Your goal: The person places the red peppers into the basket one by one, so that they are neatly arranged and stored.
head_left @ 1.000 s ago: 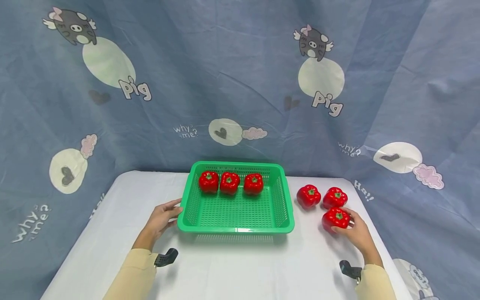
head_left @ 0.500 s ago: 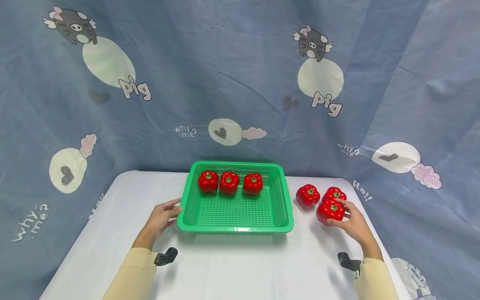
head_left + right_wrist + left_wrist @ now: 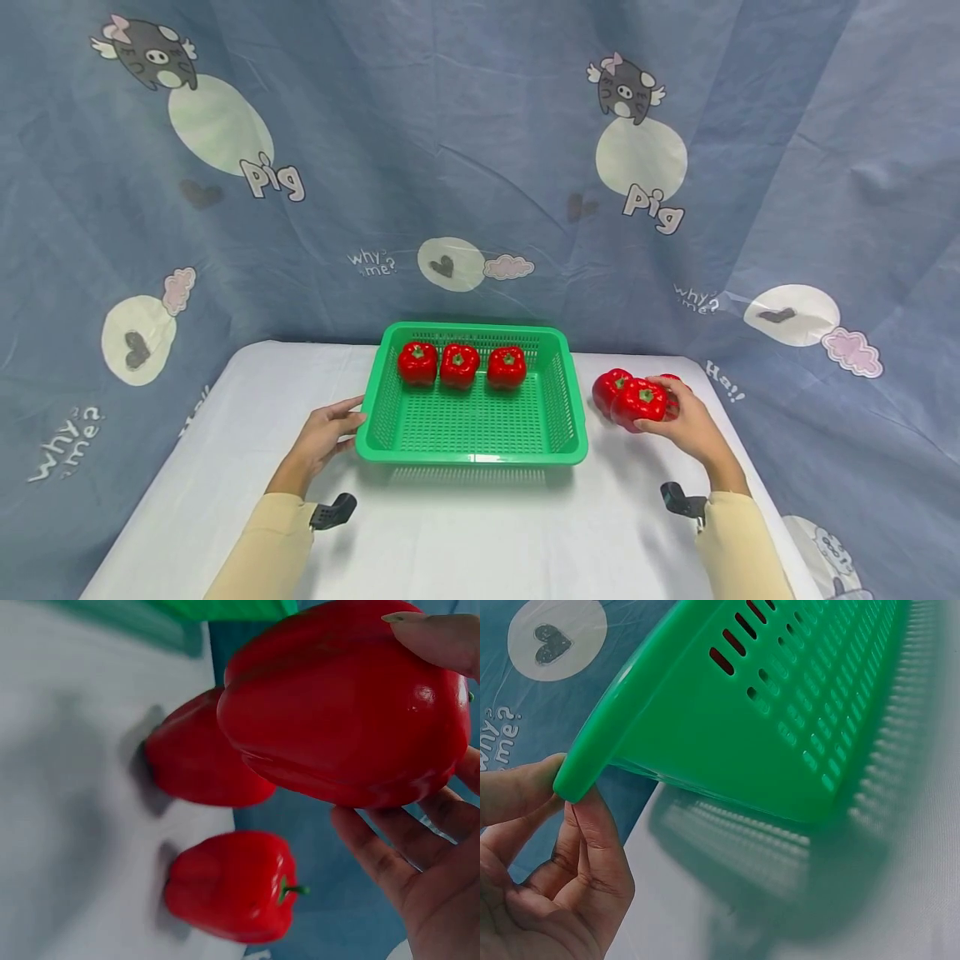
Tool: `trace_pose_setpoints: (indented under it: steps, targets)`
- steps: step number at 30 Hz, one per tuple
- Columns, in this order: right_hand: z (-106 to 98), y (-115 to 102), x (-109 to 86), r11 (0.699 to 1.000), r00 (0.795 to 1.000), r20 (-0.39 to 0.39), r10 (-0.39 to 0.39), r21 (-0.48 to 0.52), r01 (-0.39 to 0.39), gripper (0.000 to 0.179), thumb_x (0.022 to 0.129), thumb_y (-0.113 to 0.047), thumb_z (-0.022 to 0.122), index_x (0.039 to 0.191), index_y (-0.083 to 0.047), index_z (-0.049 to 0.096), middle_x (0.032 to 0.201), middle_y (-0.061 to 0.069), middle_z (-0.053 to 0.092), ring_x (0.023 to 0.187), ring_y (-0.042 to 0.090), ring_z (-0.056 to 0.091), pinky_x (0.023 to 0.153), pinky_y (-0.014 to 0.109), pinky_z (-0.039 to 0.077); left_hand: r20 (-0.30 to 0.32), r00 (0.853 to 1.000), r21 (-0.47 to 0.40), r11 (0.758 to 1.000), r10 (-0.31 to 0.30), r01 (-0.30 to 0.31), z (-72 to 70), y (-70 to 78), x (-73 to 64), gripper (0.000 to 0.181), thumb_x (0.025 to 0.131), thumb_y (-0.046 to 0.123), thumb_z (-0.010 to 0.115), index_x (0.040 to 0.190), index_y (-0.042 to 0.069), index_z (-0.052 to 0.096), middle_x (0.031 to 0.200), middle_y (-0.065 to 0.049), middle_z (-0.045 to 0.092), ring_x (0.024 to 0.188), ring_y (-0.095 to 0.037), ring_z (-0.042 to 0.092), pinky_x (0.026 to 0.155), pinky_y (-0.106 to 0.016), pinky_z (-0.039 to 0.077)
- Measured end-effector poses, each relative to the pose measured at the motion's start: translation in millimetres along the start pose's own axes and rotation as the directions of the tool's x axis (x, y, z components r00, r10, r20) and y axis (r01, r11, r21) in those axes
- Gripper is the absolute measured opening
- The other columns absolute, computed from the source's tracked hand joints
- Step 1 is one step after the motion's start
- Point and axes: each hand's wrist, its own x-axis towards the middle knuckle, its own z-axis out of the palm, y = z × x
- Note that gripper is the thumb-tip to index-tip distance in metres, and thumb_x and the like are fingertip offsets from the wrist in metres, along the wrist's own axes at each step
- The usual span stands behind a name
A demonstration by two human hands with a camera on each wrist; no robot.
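Note:
My right hand [image 3: 686,423] grips a red bell pepper [image 3: 639,402] between thumb and fingers. In the right wrist view this held pepper [image 3: 345,712] hangs above the table, clear of two other peppers. One of those, a left pepper [image 3: 206,761], stands partly behind it; the other, with a green stem, is the right pepper [image 3: 232,885]. My left hand [image 3: 322,437] pinches the rim of a green plastic basket [image 3: 471,459] at its left side, thumb on one face and fingers on the other, as the left wrist view shows. Three red peppers [image 3: 459,367] sit along the basket's back.
A white-covered table [image 3: 480,533] bears the basket and the loose peppers. Behind it hangs a blue cloth [image 3: 337,167] printed with pigs and hearts. The basket's right wall [image 3: 573,400] lies between the held pepper and the basket's interior.
My right hand has lifted the pepper and carried it up and leftward, so it now overlaps the two loose peppers in the head view. The left hand and basket have stayed put.

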Motion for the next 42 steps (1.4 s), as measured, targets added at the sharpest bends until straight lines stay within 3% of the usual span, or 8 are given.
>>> trace_pose_setpoints:
  steps: [9, 17, 25, 33, 42]
  targets:
    - [6, -19, 14.2, 0.993, 0.993, 0.008, -0.118, -0.017, 0.119, 0.074, 0.069, -0.021, 0.078, 0.132, -0.010, 0.041, 0.129, 0.016, 0.042, 0.117, 0.039, 0.041, 0.087, 0.052, 0.046, 0.001, 1.000, 0.001, 1.000, -0.001, 0.001, -0.2, 1.0, 0.7, 0.054, 0.086, 0.022, 0.062, 0.135, 0.010, 0.043, 0.106, -0.007, 0.055, 0.086, -0.012, 0.058, 0.075, -0.027, 0.050]
    - [14, -33, 26.6, 0.983, 0.981, 0.064, -0.181, -0.015, 0.182, 0.073, 0.068, -0.020, 0.079, 0.131, -0.008, 0.043, 0.129, 0.015, 0.042, 0.115, 0.039, 0.044, 0.085, 0.047, 0.048, 0.001, 1.000, 0.010, 1.000, -0.001, 0.001, 0.5, 1.2, 0.0, 0.053, 0.086, 0.022, 0.061, 0.135, 0.010, 0.044, 0.107, -0.007, 0.055, 0.087, -0.011, 0.058, 0.076, -0.027, 0.050]
    - [17, -48, 36.1, 0.964, 0.965, 0.062, -0.256, -0.064, 0.260, 0.070, 0.067, -0.019, 0.079, 0.129, -0.010, 0.046, 0.125, 0.011, 0.047, 0.112, 0.034, 0.047, 0.087, 0.050, 0.046, -0.003, 1.000, 0.004, 1.000, -0.008, 0.008, 0.8, 1.7, 0.2, 0.053, 0.086, 0.022, 0.061, 0.135, 0.010, 0.044, 0.108, -0.007, 0.054, 0.088, -0.011, 0.058, 0.077, -0.028, 0.050]
    - [27, -67, 46.1, 0.970, 0.961, 0.133, -0.242, 0.043, 0.238, 0.074, 0.067, -0.018, 0.080, 0.130, -0.007, 0.042, 0.125, 0.014, 0.045, 0.111, 0.038, 0.050, 0.086, 0.049, 0.047, -0.002, 1.000, 0.013, 1.000, 0.000, 0.000, 0.2, 2.9, -2.4, 0.053, 0.087, 0.022, 0.061, 0.135, 0.010, 0.043, 0.107, -0.008, 0.055, 0.087, -0.011, 0.058, 0.076, -0.028, 0.050]
    - [42, -79, 59.3, 0.952, 0.943, 0.140, -0.303, 0.015, 0.304, 0.068, 0.066, -0.015, 0.080, 0.126, -0.007, 0.048, 0.122, 0.012, 0.047, 0.113, 0.035, 0.049, 0.088, 0.049, 0.046, 0.003, 1.000, 0.016, 1.000, 0.011, -0.011, -0.3, 2.3, -2.5, 0.053, 0.087, 0.022, 0.061, 0.135, 0.009, 0.043, 0.106, -0.008, 0.055, 0.086, -0.012, 0.058, 0.075, -0.027, 0.050]
